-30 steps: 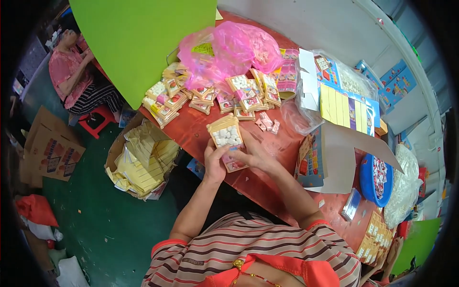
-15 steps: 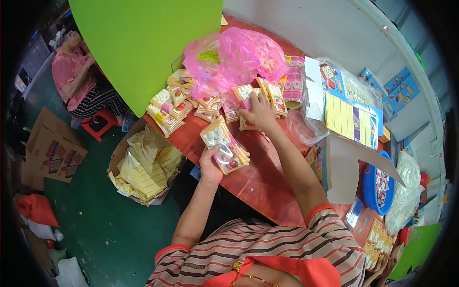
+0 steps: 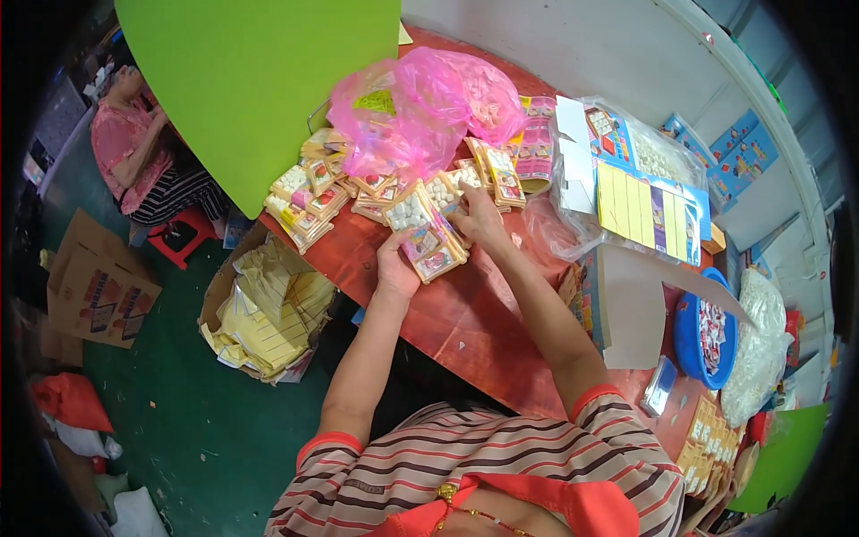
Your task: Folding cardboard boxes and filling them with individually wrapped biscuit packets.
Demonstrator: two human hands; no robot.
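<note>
My left hand point(image 3: 396, 265) is closed around a stack of flat wooden-framed packs point(image 3: 424, 234), tilted above the red table. The top pack shows white pebble-like pieces at one end and a pink printed card at the other. Just right of it, my right hand point(image 3: 480, 220) has its fingers bent on another wooden-framed pack point(image 3: 441, 191), partly behind the held stack. Its fingertips are partly hidden. More such packs lie in a loose heap point(image 3: 309, 197) to the left, and several lean together in a small pile point(image 3: 501, 176) beyond my right hand.
A pink plastic bag point(image 3: 420, 107) rests behind the packs, beside a green panel point(image 3: 259, 89). To the right are printed sheets point(image 3: 649, 210), clear bags, a blue basin point(image 3: 687, 336) of small packets. A carton of yellow card point(image 3: 268, 313) stands on the floor; another person point(image 3: 134, 152) sits at far left.
My left hand has lifted the stack away from me, toward the other packs. The right hand has drawn slightly back toward me, with a pack at its fingers.
</note>
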